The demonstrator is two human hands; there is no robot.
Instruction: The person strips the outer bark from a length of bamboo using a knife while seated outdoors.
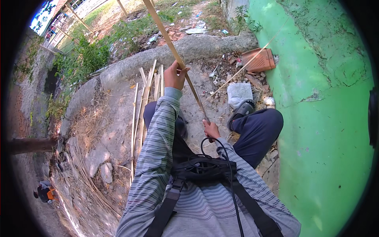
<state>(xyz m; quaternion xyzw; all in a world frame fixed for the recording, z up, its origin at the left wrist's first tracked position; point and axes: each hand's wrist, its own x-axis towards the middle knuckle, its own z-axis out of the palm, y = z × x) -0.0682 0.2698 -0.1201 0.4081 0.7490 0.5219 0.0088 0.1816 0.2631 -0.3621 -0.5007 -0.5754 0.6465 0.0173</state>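
My left hand [175, 76] is closed round a long pale bamboo strip [164, 33], which slants from the top of the view down toward my lap. Lower down, my right hand [211, 129] grips what looks like a knife [206, 117], its narrow dark blade close against the strip's lower end. Exactly where blade and bamboo meet is too small to make out. A thin bamboo sliver [246, 64] runs from near the blade up toward the green wall. Several split bamboo strips [147, 93] lie on the ground beside my left knee.
A green wall [323, 150] rises close on my right. Near my sandal [241, 112] lie a white slab [239, 94], an orange-brown perforated block [258, 60] and rubble. A low concrete curb [189, 47] curves ahead. Another person [44, 192] is far off at lower left.
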